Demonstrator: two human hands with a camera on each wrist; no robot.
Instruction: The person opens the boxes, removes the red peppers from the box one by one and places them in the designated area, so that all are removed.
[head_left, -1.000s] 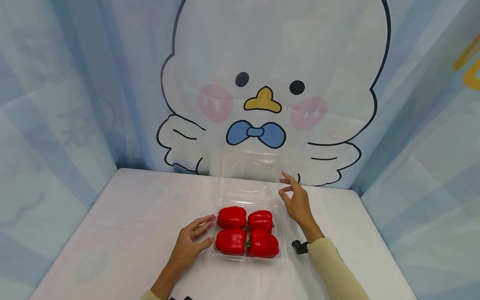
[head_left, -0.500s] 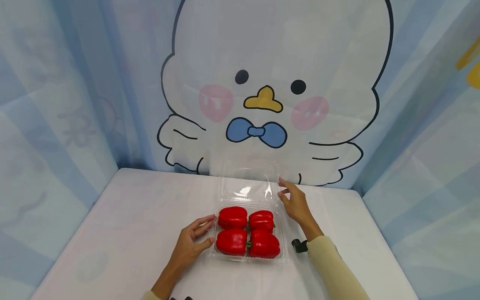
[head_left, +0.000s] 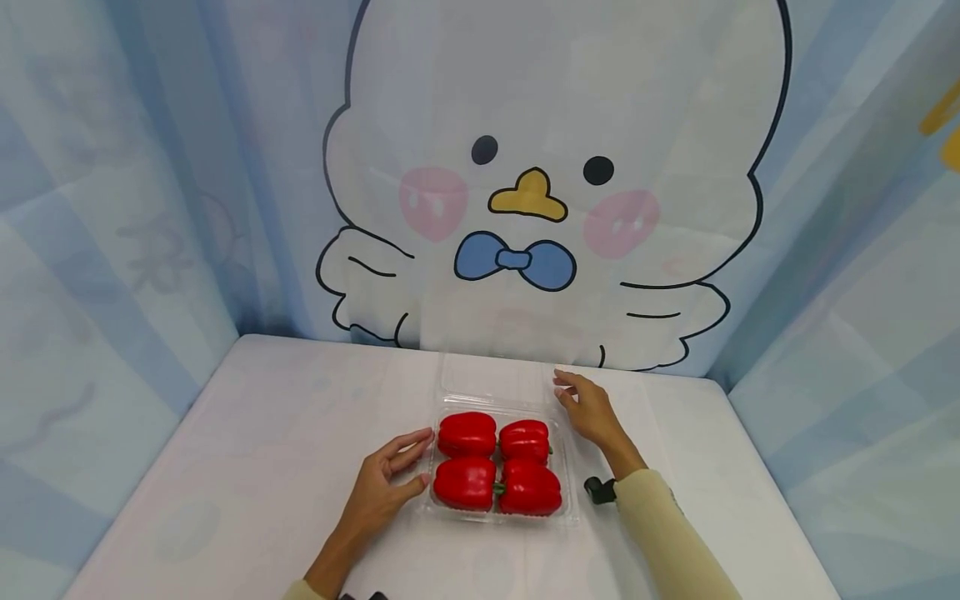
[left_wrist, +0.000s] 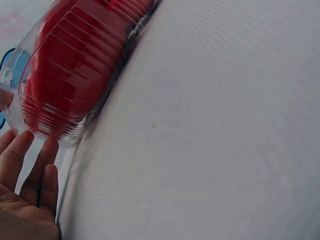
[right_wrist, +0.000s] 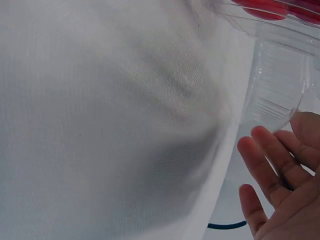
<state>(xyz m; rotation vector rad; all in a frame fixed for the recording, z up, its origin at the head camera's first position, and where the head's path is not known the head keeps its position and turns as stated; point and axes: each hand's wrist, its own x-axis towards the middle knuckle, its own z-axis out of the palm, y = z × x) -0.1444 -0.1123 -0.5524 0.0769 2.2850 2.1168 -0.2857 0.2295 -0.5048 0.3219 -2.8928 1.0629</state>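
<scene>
A clear plastic clamshell box [head_left: 567, 496] stands mid-table and holds several red bell peppers [head_left: 465, 483] with green stems. Its transparent lid [head_left: 491, 379] is raised at the far side, above the hinge. My left hand [head_left: 382, 487] is at the box's left side; in the left wrist view its fingertips meet the ribbed wall, fingers extended. At the lid's right edge is my right hand [head_left: 596, 410]. In the right wrist view its thumb and forefinger come right up to the lid [right_wrist: 272, 95], while the other fingers spread loosely, holding nothing.
The white-covered table [head_left: 240, 467] reaches back to a light blue curtain [head_left: 165, 167] printed with a large cartoon chick. Curtain also hangs along the left and right sides. A small dark device [head_left: 598, 490] sits by the right sleeve.
The lid's upper edge has dropped from near the printed bow tie to the table's back edge. My right hand moves slightly down with it. My left hand and the peppers stay about the same.
</scene>
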